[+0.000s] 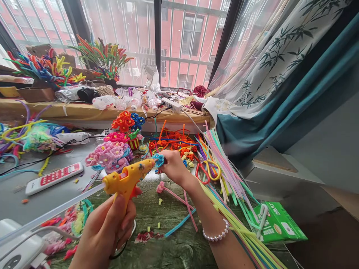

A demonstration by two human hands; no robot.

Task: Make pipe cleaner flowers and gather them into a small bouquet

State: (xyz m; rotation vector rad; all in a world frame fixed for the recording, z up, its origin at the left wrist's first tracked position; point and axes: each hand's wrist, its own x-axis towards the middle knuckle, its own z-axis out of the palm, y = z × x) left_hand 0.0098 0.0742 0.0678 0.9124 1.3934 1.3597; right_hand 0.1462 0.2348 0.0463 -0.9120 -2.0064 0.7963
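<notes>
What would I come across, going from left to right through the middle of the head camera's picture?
White remote control → yellow glue gun body → small blue flower → right hand → red-and-yellow scissors → green packet.

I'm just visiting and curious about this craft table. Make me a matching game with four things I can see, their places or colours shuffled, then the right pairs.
Things
1. glue gun
2. scissors
3. remote
4. light-blue flower

Clues
A. white with red buttons
B. held by the right hand, at the gun's tip
C. gripped in the left hand
D. red and yellow handles

Pairs: 1-C, 2-D, 3-A, 4-B
</notes>
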